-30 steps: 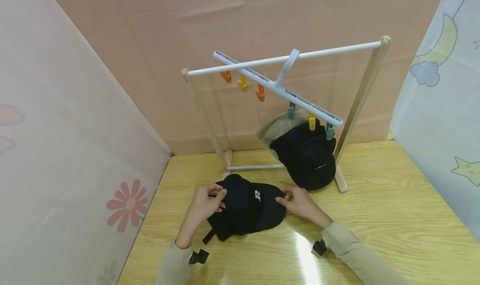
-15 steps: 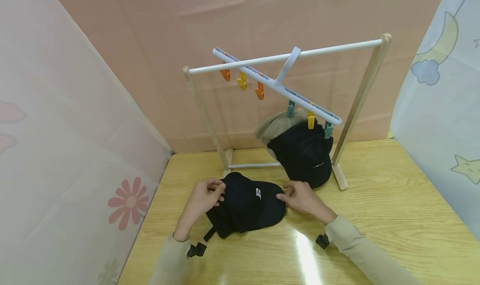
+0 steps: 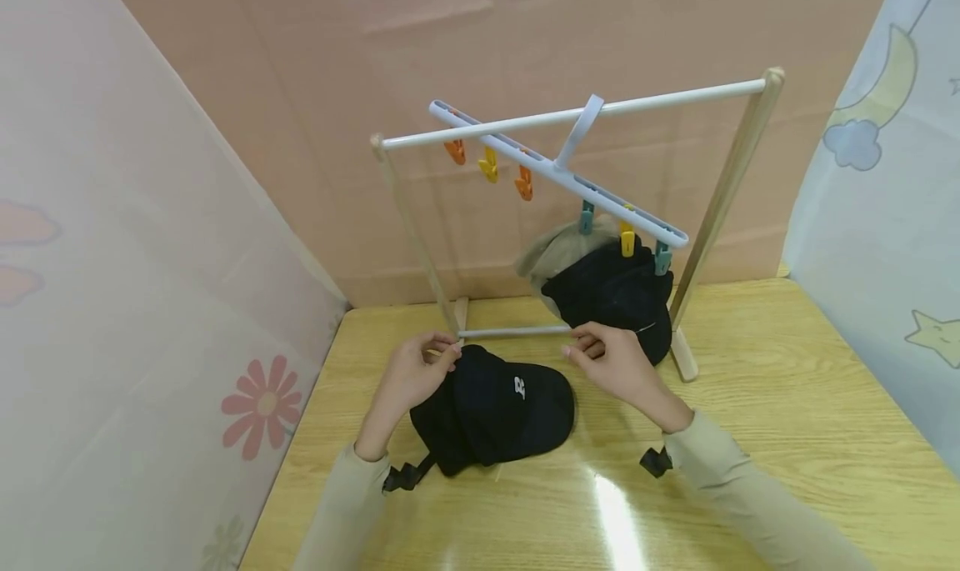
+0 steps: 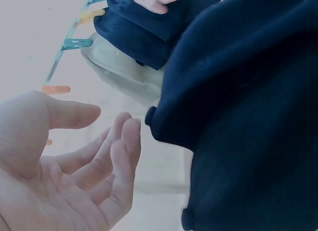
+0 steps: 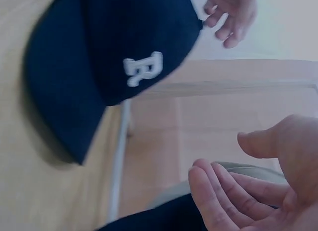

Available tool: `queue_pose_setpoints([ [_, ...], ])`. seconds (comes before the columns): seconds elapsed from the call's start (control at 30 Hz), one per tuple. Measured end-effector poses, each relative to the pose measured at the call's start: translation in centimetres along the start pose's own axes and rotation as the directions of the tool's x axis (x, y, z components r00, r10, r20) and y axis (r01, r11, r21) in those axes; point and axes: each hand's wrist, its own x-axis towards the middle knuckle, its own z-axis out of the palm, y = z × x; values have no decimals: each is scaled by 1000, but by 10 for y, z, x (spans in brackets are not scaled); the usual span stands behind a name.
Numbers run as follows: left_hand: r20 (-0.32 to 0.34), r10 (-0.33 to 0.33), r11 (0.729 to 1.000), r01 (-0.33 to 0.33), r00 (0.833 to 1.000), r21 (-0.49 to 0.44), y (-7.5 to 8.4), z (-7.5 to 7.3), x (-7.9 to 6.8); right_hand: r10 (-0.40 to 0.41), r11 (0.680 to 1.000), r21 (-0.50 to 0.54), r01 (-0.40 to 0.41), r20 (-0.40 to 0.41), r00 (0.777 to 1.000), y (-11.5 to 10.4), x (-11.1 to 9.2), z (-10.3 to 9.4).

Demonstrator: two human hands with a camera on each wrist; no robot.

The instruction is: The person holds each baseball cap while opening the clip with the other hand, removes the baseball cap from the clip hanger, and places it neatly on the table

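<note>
A black baseball cap [image 3: 491, 413] with a white letter on its front lies on the wooden table, brim to the right. My left hand [image 3: 418, 373] is at the cap's back left edge; the left wrist view shows a gap between its thumb and bent fingers, with nothing held. Raised off the brim, my right hand [image 3: 617, 367] overlaps the lower part of a hanging black cap [image 3: 611, 283] in the head view. Its thumb stands apart from its fingers in the right wrist view, and nothing is between them. A beige hat [image 3: 558, 258] hangs behind the black one.
A white clip hanger [image 3: 558, 171] hangs slantwise from the rail of a wooden rack [image 3: 731, 187]. Orange and yellow clips [image 3: 487, 167] at its left hold nothing; teal and yellow clips [image 3: 627, 242] at its right hold the headwear. Patterned cloth walls stand around the table [image 3: 795, 388].
My right hand has let go of the cap's brim and moved up toward the hanging caps. My left hand has shifted slightly up and right along the cap, which stays on the table.
</note>
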Motion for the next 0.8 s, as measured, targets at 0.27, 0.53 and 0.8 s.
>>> queue_pose_setpoints([
  [0.27, 0, 71, 997, -71, 997, 14, 15, 8, 21, -110, 991, 52, 125, -218, 970, -22, 13, -17],
  [0.53, -5, 133, 991, -133, 991, -18, 31, 20, 41, -222, 965, 41, 258, -392, 893, -39, 25, -26],
  [0.8, -45, 183, 980, -186, 982, -77, 42, 28, 57, -275, 949, 6, 316, -474, 836, -49, 40, -33],
])
